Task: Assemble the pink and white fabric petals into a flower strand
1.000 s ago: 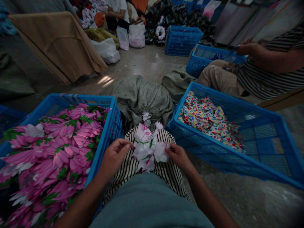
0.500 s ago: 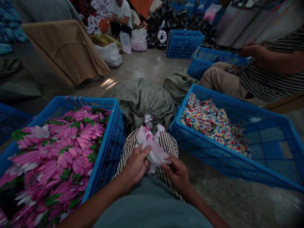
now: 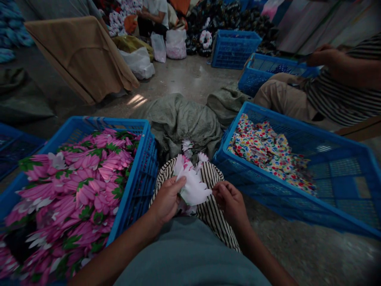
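Note:
My left hand (image 3: 168,200) pinches a white petal-edged fabric piece (image 3: 195,190) between thumb and fingers, over my lap. The piece shows its pale side, with scalloped tips pointing right. My right hand (image 3: 230,200) is just off those tips, thumb and fingers pinched together; whatever they hold, if anything, is too small to make out. More pink-and-white petal pieces (image 3: 203,157) lie on the striped cloth (image 3: 212,176) over my knees, partly under the held piece.
A blue crate (image 3: 145,131) of pink petal pieces (image 3: 89,190) stands at left. Another blue crate (image 3: 336,139) at right holds colourful patterned fabric (image 3: 268,151). A grey-green sack (image 3: 184,115) lies ahead. A person in a striped top (image 3: 342,87) sits at right; another person (image 3: 154,16) sits farther back.
My right hand has come off the fabric piece and moved slightly right. The piece now lies flatter, its pale side spread out, still in my left hand. The view has shifted a little.

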